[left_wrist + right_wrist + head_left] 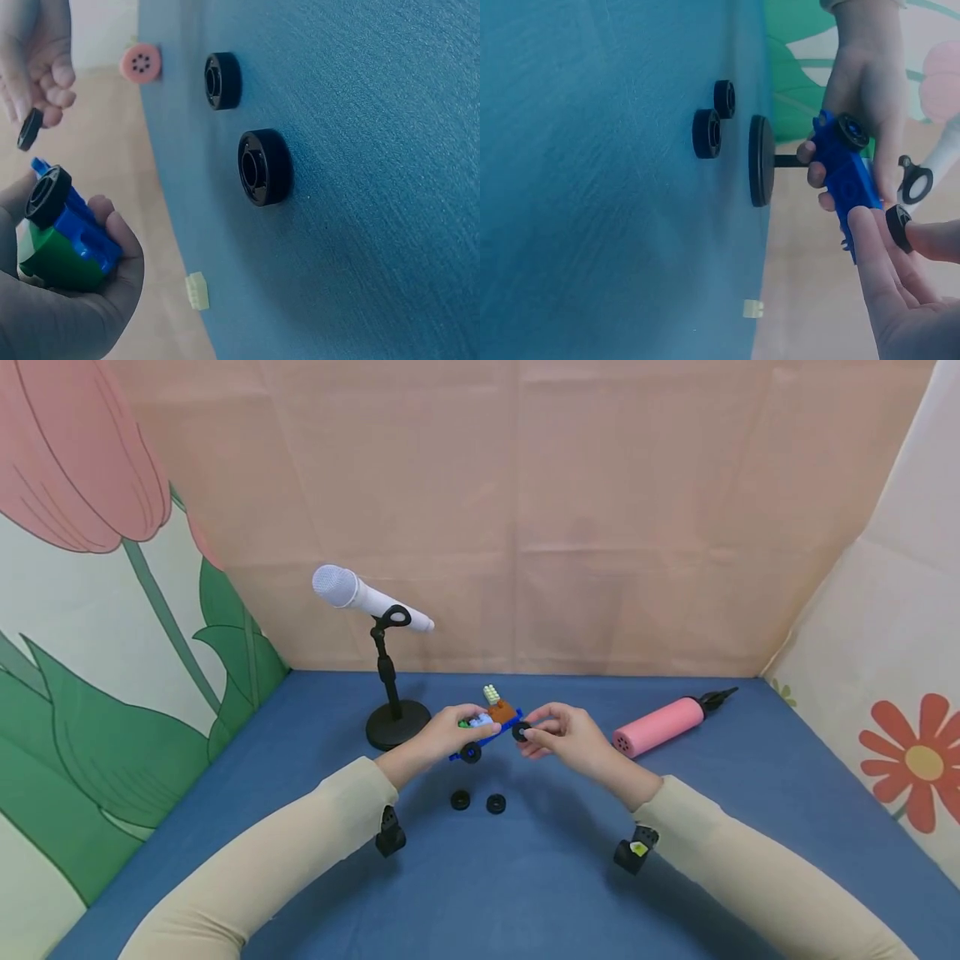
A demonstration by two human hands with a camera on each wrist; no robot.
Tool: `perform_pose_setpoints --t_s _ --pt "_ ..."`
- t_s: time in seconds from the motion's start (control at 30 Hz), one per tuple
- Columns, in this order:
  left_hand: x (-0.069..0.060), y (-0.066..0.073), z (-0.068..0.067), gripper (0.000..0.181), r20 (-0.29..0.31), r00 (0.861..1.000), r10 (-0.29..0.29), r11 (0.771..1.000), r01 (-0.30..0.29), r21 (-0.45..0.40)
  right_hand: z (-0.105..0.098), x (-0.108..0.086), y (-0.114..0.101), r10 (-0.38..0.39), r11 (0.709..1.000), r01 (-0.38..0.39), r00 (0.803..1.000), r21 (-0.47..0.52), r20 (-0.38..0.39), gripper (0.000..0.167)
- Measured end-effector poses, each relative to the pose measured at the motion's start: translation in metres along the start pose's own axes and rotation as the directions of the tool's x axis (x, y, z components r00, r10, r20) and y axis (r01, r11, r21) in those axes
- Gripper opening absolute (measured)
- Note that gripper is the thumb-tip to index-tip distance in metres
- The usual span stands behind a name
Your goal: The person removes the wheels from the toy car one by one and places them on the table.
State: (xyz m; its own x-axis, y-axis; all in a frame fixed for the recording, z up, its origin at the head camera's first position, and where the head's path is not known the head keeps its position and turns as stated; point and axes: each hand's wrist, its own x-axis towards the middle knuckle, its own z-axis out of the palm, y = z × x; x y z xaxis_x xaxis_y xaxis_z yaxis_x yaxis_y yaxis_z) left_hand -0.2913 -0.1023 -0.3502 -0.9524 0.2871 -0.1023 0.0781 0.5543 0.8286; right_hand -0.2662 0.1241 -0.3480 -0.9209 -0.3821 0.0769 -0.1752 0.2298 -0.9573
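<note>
My left hand [447,732] grips a toy block car with a blue chassis [847,176], raised off the table and tilted. Brown [501,712], light blue and green [64,259] blocks sit on the chassis. One black wheel [471,752] is fitted on the car's side towards me. My right hand [570,737] pinches another black wheel [521,732] between thumb and fingers, close to the car's right end. Whether this wheel touches the car cannot be told. Two loose black wheels [461,800] [496,804] rest on the table below the hands.
Behind the car, a pale yellow block [491,694] lies on the blue table [495,893]. A white microphone [367,597] on a black stand [396,724] is at the back left. A pink pump [660,727] with a black nozzle lies right of my right hand.
</note>
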Motion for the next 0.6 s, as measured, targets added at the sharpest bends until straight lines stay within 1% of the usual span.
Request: perform_pose_setpoints --t_s 0.13,0.27,0.37,0.6 --pt "0.001 0.000 0.000 0.055 -0.013 1.000 0.007 1.000 -0.007 -0.018 -0.004 -0.004 0.003 0.072 0.995 -0.072 0.997 0.073 0.007 0.025" --pt "0.001 -0.001 0.000 0.053 -0.021 1.000 -0.005 1.000 0.005 -0.031 -0.009 -0.007 0.009 0.141 0.983 -0.142 0.990 0.116 0.016 0.026" --pt "0.001 -0.001 0.000 0.052 -0.027 1.000 -0.013 1.000 0.013 -0.022 -0.011 -0.009 0.014 0.166 0.977 -0.168 0.986 0.130 0.029 0.027" --pt "0.000 -0.002 -0.001 0.049 -0.039 0.999 -0.014 1.000 0.014 -0.012 -0.010 -0.013 0.023 0.198 0.972 -0.204 0.979 0.118 0.054 0.027"
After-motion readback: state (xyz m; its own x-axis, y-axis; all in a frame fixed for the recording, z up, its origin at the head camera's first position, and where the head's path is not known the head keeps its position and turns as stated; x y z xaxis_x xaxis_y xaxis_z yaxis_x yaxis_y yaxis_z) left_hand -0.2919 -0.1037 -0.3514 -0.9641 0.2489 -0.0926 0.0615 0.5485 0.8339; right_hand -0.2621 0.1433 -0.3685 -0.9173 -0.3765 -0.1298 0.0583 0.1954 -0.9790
